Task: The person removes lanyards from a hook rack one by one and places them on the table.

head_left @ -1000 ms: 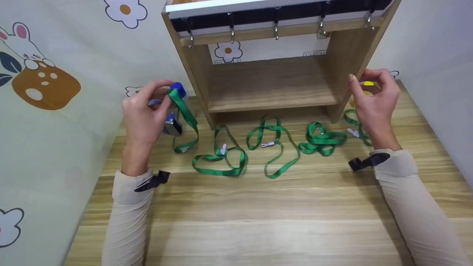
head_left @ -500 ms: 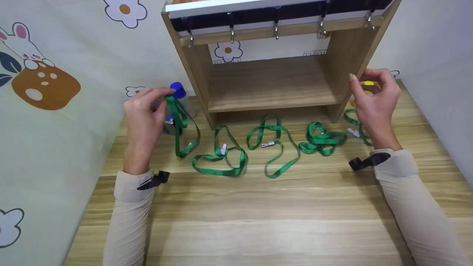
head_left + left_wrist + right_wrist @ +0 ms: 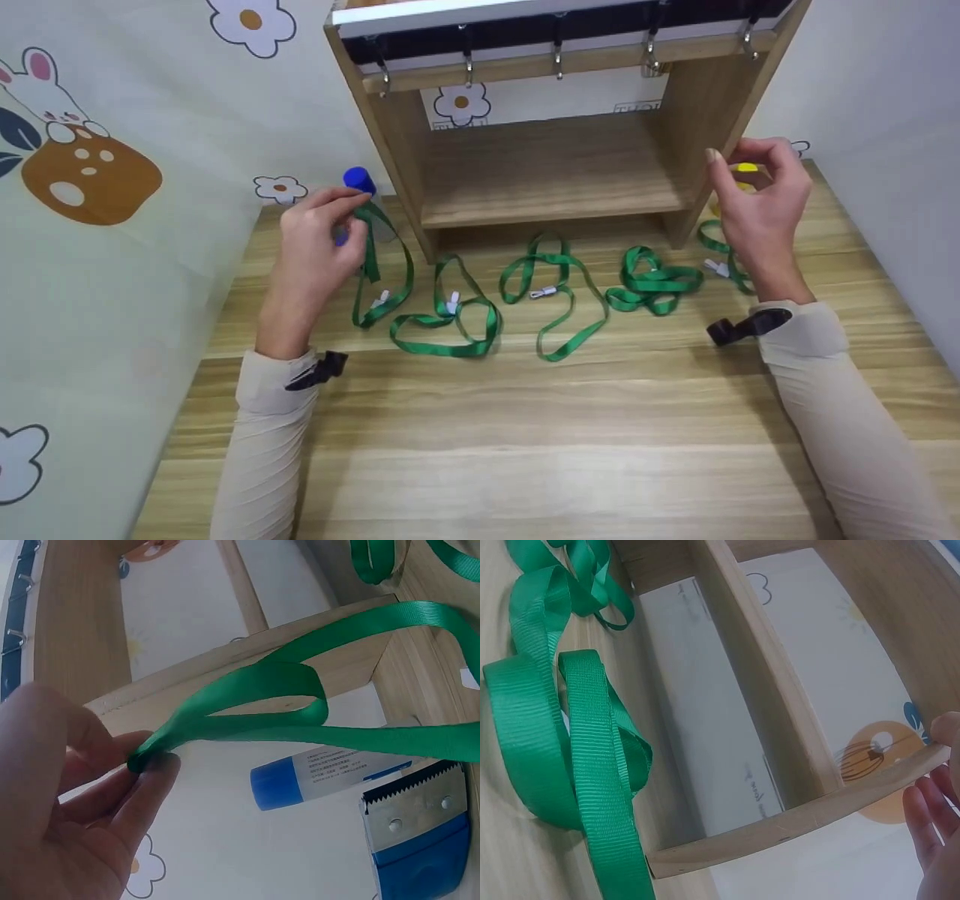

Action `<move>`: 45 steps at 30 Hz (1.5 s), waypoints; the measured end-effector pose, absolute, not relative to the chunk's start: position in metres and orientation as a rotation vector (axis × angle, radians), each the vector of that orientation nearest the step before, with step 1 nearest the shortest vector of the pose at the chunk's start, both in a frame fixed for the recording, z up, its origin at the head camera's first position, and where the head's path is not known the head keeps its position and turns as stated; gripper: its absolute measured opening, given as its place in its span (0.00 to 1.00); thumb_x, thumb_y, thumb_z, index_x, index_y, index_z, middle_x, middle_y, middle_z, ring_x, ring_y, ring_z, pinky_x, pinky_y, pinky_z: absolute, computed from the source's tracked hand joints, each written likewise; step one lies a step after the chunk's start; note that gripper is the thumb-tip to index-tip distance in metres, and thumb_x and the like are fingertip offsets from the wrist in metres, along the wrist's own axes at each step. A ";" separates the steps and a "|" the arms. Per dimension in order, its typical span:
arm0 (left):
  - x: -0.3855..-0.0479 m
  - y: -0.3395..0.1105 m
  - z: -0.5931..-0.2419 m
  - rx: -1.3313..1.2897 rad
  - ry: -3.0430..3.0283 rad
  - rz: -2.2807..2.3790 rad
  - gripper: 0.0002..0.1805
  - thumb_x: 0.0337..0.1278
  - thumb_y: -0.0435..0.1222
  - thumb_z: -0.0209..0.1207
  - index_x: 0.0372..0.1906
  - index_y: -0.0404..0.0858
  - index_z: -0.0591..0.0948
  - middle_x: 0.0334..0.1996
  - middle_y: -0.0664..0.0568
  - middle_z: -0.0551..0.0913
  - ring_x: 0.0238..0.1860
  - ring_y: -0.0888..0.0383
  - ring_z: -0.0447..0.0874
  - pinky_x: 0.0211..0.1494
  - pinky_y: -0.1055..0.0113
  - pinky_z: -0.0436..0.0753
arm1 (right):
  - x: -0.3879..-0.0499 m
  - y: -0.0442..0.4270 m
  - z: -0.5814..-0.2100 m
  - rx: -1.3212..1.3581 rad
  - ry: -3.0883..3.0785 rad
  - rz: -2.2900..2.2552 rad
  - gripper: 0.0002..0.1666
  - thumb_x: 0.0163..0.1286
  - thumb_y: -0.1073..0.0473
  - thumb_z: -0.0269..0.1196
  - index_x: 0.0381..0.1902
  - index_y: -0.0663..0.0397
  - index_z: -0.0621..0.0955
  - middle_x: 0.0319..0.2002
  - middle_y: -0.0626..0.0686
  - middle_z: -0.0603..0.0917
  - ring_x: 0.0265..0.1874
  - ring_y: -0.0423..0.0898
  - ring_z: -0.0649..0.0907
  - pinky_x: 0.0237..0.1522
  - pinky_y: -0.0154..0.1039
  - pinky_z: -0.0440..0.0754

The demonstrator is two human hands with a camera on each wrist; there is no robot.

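Note:
My left hand (image 3: 319, 247) pinches one end of a green lanyard (image 3: 409, 274) between thumb and fingertips, left of a wooden rack (image 3: 555, 172). The strap hangs in a loop with a whitish clip low on it. In the left wrist view the pinched lanyard (image 3: 247, 690) folds into a narrow bunch at the fingertips. My right hand (image 3: 769, 199) grips the front edge of the rack's right side panel, thumb on the inner side. In the right wrist view the fingers (image 3: 922, 821) lie on the panel's outer side.
Metal hooks (image 3: 558, 67) line the rack's upper bar. Several more green lanyards (image 3: 442, 349) lie along its foot on the wood-grain table (image 3: 480, 450). Left of the rack are a blue-capped tube (image 3: 277, 784) and a blue serrated-edge tape cutter (image 3: 420, 855). Something yellow (image 3: 746, 169) shows behind my right hand.
My left hand has moved right and slightly down with the lanyard, clear of the wall side. The loop now hangs more spread out. My right hand stays on the panel.

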State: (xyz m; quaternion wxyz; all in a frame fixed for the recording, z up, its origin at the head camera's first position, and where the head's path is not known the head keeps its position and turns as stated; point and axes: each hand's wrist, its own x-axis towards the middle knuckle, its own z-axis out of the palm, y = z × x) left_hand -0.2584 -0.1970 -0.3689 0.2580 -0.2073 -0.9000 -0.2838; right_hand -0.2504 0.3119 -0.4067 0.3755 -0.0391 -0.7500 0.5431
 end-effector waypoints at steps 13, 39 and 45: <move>-0.259 -0.201 -0.375 -0.643 -2.468 -0.666 0.13 0.71 0.21 0.61 0.51 0.30 0.92 0.52 0.39 0.93 0.55 0.40 0.87 0.62 0.47 0.89 | -0.252 0.312 -0.407 -0.081 -1.895 1.401 0.13 0.70 0.56 0.76 0.49 0.51 0.87 0.47 0.46 0.87 0.49 0.42 0.87 0.55 0.29 0.88; -0.253 -0.213 -0.405 -0.548 -2.914 -0.560 0.09 0.62 0.21 0.61 0.38 0.27 0.92 0.34 0.37 0.92 0.34 0.49 0.88 0.38 0.52 0.90 | -0.251 0.312 -0.408 -0.092 -1.905 1.407 0.14 0.71 0.55 0.76 0.51 0.49 0.87 0.49 0.47 0.86 0.52 0.43 0.86 0.58 0.32 0.89; -0.236 -0.217 -0.388 -0.409 -3.016 -0.579 0.10 0.53 0.18 0.60 0.31 0.29 0.91 0.31 0.37 0.91 0.31 0.49 0.87 0.34 0.58 0.86 | -0.251 0.313 -0.407 -0.103 -1.916 1.401 0.14 0.71 0.54 0.76 0.51 0.49 0.87 0.49 0.46 0.86 0.53 0.43 0.85 0.60 0.34 0.89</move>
